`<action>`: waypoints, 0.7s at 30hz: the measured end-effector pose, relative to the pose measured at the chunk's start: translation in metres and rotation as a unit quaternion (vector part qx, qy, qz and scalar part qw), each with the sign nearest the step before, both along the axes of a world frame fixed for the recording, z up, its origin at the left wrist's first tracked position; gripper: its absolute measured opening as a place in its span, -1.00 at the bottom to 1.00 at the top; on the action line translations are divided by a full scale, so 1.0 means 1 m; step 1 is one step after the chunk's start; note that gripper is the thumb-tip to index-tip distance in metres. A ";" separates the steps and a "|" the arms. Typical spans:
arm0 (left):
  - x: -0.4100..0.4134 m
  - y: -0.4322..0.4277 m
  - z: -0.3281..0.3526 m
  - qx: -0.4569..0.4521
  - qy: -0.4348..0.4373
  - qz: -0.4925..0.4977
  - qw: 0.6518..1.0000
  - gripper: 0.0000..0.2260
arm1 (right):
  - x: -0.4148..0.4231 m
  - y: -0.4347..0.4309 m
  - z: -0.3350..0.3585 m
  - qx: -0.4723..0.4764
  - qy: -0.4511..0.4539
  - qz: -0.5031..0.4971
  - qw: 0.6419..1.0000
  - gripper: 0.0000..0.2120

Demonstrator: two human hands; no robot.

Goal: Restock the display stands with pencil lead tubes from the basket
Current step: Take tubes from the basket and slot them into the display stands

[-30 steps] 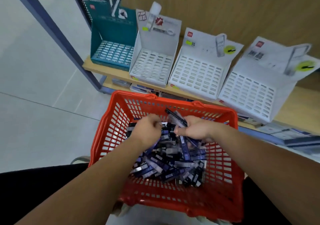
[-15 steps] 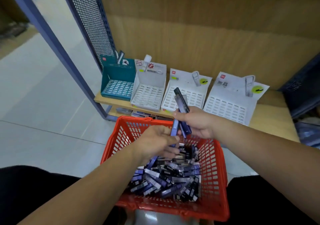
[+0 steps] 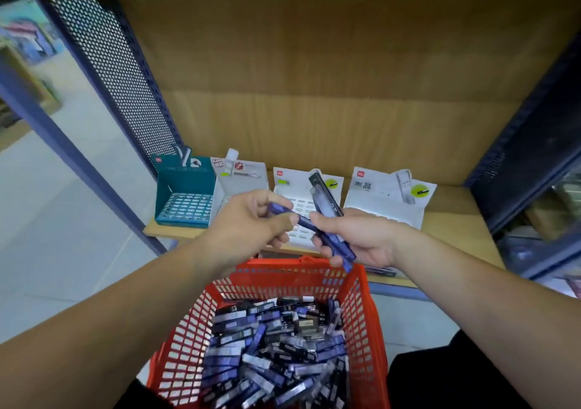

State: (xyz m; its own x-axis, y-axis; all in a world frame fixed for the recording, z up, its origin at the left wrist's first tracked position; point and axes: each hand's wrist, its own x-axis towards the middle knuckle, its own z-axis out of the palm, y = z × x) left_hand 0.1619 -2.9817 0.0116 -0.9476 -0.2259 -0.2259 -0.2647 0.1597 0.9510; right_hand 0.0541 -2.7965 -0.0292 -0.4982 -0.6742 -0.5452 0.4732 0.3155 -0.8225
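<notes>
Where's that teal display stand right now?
Head view: the teal display stand sits leftmost on the wooden shelf, beside a white stand and under the perforated panel.

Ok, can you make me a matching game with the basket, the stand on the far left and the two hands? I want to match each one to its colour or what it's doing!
Things:
1. basket
2. leftmost stand
3. left hand
4. right hand

Matches:
A. teal, on the shelf
B. grips a bundle of tubes
C. red, holds loose tubes
D. pinches one blue tube

Pairs: 1-C, 2-A, 3-D, 4-B
</notes>
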 end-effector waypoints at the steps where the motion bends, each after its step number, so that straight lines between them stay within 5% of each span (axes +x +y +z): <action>1: -0.009 -0.001 0.000 0.003 0.006 0.004 1.000 -0.85 | -0.003 0.002 0.000 0.002 0.001 0.007 1.000 -0.72; 9: -0.078 0.003 -0.010 -0.046 0.000 0.036 0.998 -0.67 | -0.043 0.030 -0.001 0.088 0.065 -0.003 0.994 -0.73; 17: -0.106 0.006 -0.016 -0.031 0.007 -0.016 0.999 -0.76 | -0.049 0.044 -0.002 0.145 0.143 -0.086 0.975 -0.78; 21: -0.111 0.014 -0.021 -0.037 0.017 -0.009 0.999 -0.97 | -0.057 0.064 -0.016 0.216 0.180 -0.083 0.956 -0.85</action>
State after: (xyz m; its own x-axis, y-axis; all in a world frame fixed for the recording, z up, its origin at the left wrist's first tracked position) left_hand 0.0511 -2.9681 -0.0091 -0.9588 -0.2228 -0.1761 -0.2281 0.2349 0.9449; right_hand -0.0028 -2.7330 -0.0451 -0.7873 -0.3196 -0.5273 0.2566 0.6078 -0.7515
